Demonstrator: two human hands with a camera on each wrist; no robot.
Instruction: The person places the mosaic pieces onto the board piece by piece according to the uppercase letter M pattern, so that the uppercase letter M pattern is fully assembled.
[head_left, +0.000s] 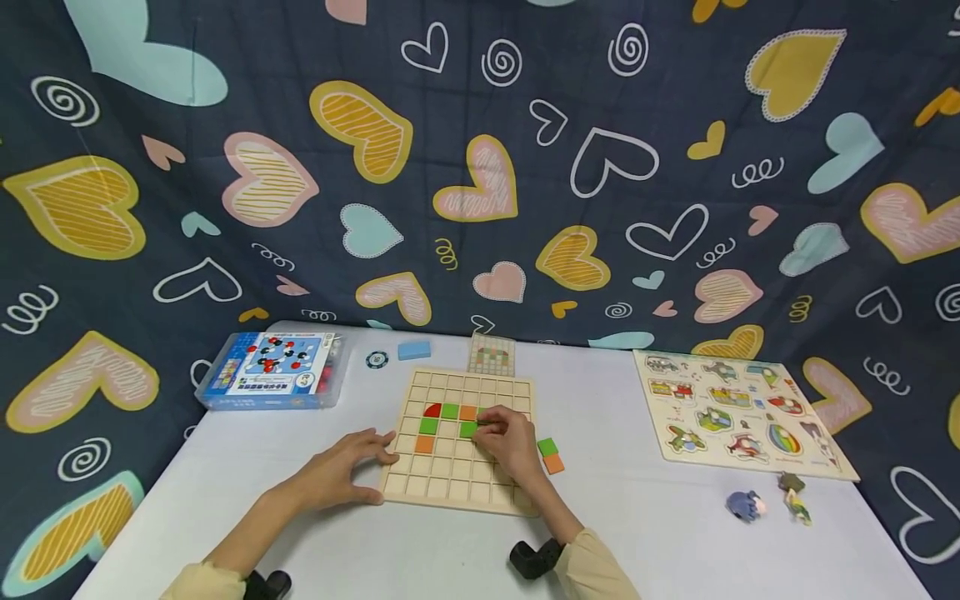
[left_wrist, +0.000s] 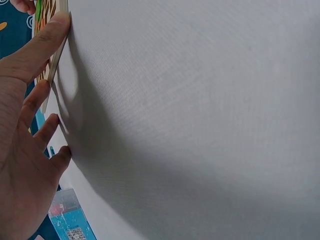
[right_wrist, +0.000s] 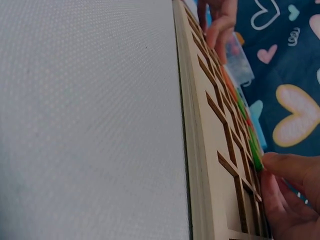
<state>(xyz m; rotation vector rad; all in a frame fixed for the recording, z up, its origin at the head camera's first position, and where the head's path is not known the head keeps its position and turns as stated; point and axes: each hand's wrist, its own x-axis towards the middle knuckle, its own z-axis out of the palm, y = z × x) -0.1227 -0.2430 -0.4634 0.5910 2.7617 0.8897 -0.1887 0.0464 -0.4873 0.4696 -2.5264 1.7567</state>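
A wooden grid board (head_left: 450, 483) lies on the white table (head_left: 645, 533). Several tiles sit in its cells: a red quarter-circle (head_left: 432, 410), green and orange squares. My left hand (head_left: 352, 468) rests with spread, straight fingers against the board's left edge (left_wrist: 56, 57). My right hand (head_left: 504, 435) lies on the board, fingertips pinching a green tile (head_left: 468, 429) at a middle cell. The right wrist view shows that green tile (right_wrist: 256, 152) at my fingertips (right_wrist: 285, 167). Loose green (head_left: 547, 447) and orange (head_left: 554, 463) tiles lie right of the board.
A blue plastic box (head_left: 270, 371) stands at the back left, with a chip (head_left: 377, 359), a blue block (head_left: 414, 350) and a pattern card (head_left: 491, 354) behind the board. A picture puzzle board (head_left: 738, 412) lies at the right, loose pieces (head_left: 746, 504) near it.
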